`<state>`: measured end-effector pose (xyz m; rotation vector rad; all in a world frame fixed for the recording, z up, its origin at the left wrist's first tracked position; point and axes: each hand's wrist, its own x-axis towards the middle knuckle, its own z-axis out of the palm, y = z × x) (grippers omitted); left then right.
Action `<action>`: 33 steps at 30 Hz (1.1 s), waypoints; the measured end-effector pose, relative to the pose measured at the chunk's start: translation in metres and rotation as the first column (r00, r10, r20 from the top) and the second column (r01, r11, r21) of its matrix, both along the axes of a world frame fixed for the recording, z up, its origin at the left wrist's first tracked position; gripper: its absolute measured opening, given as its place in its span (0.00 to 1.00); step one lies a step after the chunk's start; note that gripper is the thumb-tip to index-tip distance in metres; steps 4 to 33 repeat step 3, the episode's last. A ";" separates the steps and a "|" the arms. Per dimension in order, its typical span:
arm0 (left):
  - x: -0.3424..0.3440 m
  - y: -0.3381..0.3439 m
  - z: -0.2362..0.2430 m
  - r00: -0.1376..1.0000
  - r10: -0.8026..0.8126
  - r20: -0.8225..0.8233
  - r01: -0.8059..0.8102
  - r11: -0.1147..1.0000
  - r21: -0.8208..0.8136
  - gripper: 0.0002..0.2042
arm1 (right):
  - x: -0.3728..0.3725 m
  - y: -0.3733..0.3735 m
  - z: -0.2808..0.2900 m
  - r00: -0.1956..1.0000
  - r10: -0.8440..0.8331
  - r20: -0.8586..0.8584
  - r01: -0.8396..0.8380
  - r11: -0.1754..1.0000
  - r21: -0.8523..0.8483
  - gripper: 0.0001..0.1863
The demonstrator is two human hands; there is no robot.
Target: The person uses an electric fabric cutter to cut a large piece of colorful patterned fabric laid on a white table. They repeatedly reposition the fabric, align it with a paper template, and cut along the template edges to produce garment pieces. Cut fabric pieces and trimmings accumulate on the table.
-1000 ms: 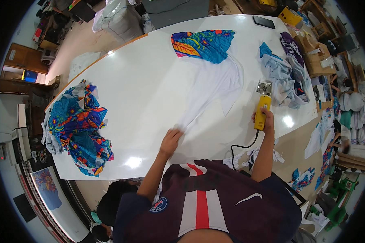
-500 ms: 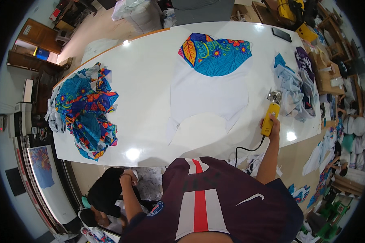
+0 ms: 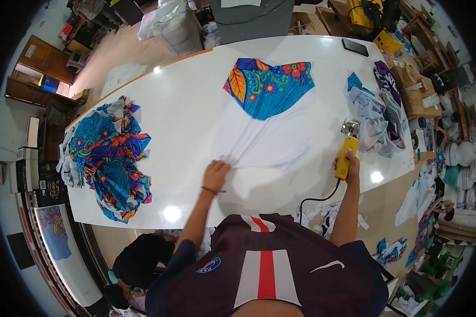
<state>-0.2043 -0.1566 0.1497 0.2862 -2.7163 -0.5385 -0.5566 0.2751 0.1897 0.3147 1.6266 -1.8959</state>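
On the white table lies a piece of cloth, its far part printed with flowers and leaves [image 3: 272, 90] on blue, its near part plain white [image 3: 269, 140]. My left hand [image 3: 217, 173] is closed on the near left corner of this cloth, and creases run out from the fingers. Off to the right, my right hand [image 3: 350, 166] grips a yellow electric cloth cutter [image 3: 347, 153] by its body. The cutter's metal head points away from me, apart from the cloth, and a black cord hangs from its near end.
A heap of printed cloth pieces [image 3: 108, 158] covers the table's left end. Crumpled pale scraps [image 3: 373, 116] lie beside the cutter. A black phone [image 3: 355, 47] rests near the far right edge. Another person in black [image 3: 143, 261] bends low at the near left.
My left hand has come up from beside my body and taken the cloth's near left corner. The cloth has slid toward me and creased. My right hand still holds the cutter.
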 end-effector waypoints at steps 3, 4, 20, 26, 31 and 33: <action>0.094 -0.099 -0.010 0.975 -0.006 0.221 0.004 1.000 0.006 0.17 | 0.002 -0.001 -0.001 1.000 0.012 0.010 -0.013 1.000 0.024 0.24; 0.094 -0.099 -0.010 0.975 -0.006 0.221 0.004 1.000 0.006 0.17 | 0.002 -0.001 -0.001 1.000 0.012 0.010 -0.013 1.000 0.024 0.24; 0.094 -0.099 -0.010 0.975 -0.006 0.221 0.004 1.000 0.006 0.17 | 0.002 -0.001 -0.001 1.000 0.012 0.010 -0.013 1.000 0.024 0.24; 0.094 -0.099 -0.010 0.975 -0.006 0.221 0.004 1.000 0.006 0.17 | 0.002 -0.001 -0.001 1.000 0.012 0.010 -0.013 1.000 0.024 0.24; 0.094 -0.099 -0.010 0.975 -0.006 0.221 0.004 1.000 0.006 0.17 | 0.002 -0.001 -0.001 1.000 0.012 0.010 -0.013 1.000 0.024 0.24; 0.094 -0.099 -0.010 0.975 -0.006 0.221 0.004 1.000 0.006 0.17 | 0.002 -0.001 -0.001 1.000 0.012 0.010 -0.013 1.000 0.024 0.24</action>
